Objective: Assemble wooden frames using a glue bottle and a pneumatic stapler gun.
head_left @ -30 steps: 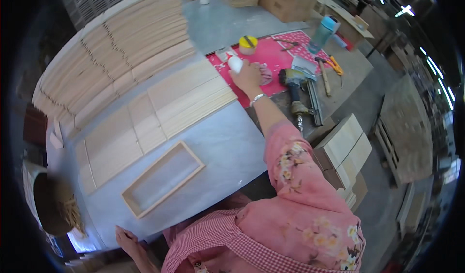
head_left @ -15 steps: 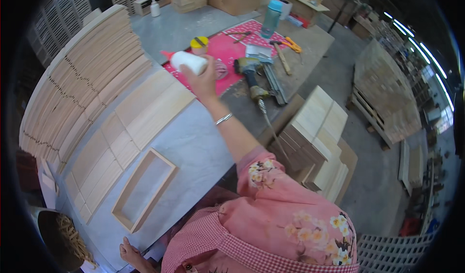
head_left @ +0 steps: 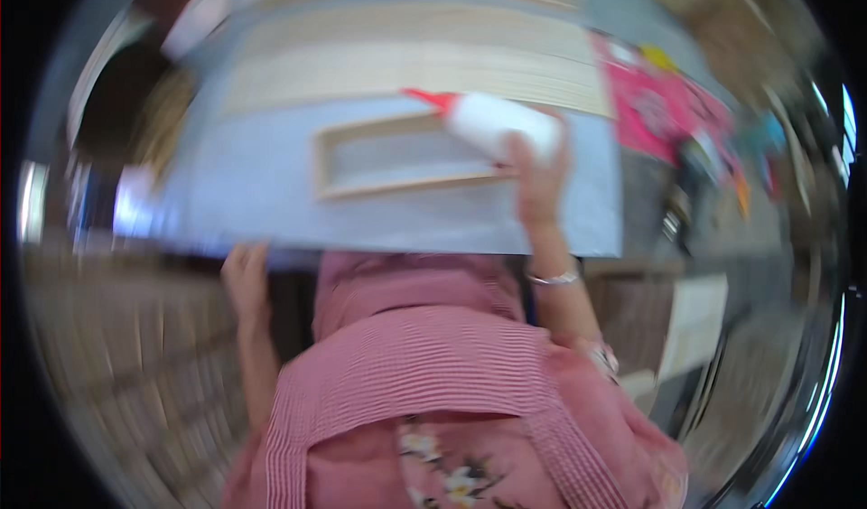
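Observation:
A white squeeze bottle (head_left: 502,128) with a pointed red nozzle is gripped in my right hand (head_left: 542,175). It is tilted, nozzle toward the left, above the right part of a rectangular wooden frame (head_left: 361,190). The frame lies flat on the pale grey tabletop (head_left: 298,229); the bottle and hand hide part of its right end. At the table's front edge, left of the frame, is my left hand (head_left: 246,274). Motion blur smears its fingers, and whether it touches the edge is unclear.
Light wooden boards (head_left: 406,53) lie in a row behind the frame. A pink cloth (head_left: 643,102) and a blurred power tool (head_left: 695,161) are at the right. Far left stands a dark container (head_left: 126,102) with thin wood strips (head_left: 167,116). Board stacks (head_left: 695,319) sit lower right.
My view has swung left to face the frame. My right hand has brought the white bottle from over the pink cloth to above the frame.

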### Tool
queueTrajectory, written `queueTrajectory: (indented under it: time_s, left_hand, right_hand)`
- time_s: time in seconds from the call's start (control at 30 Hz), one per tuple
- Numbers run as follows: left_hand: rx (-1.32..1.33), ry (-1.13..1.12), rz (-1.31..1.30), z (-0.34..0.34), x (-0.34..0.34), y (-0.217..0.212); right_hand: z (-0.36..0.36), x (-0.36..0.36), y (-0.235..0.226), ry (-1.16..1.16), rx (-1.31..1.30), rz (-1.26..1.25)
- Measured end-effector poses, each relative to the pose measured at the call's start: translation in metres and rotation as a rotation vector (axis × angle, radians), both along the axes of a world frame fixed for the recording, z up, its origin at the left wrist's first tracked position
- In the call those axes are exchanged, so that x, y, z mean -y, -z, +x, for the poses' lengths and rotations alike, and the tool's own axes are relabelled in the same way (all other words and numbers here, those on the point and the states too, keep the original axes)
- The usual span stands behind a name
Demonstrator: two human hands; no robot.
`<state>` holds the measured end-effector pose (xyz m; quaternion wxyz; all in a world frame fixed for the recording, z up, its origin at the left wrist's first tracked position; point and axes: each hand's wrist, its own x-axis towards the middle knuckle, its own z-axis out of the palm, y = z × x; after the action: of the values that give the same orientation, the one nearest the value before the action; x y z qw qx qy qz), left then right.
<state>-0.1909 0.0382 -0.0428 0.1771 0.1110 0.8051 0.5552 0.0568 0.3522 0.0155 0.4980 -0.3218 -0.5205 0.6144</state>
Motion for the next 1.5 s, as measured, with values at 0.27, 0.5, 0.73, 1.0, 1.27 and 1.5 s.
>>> queueTrajectory:
  time_s: [0.27, 0.5, 0.73, 1.0, 1.27, 1.5]
  left_hand:
    - [0.022, -0.123, -0.042, 0.028, 0.052, 0.017]
    - [0.195, -0.233, -0.071, 0.042, 0.058, 0.033]
    - [0.46, -0.241, -0.064, 0.048, 0.071, 0.081]
    - [0.356, -0.294, -0.441, 0.049, 0.118, 0.15]
    - [0.309, -0.273, -0.603, 0.062, 0.146, 0.2]
    - [0.248, -0.239, -0.761, 0.074, 0.171, 0.239]
  right_hand:
    - [-0.031, 0.044, 0.011, -0.346, 0.255, 0.174]
    - [-0.043, 0.046, 0.021, -0.419, 0.374, 0.377]
    - [-0.055, 0.051, 0.011, -0.433, 0.378, 0.396]
    - [-0.067, 0.045, 0.008, -0.42, 0.391, 0.495]
    - [-0.092, 0.036, 0.01, -0.326, 0.396, 0.633]
    - [-0.101, 0.027, 0.011, -0.25, 0.403, 0.696]
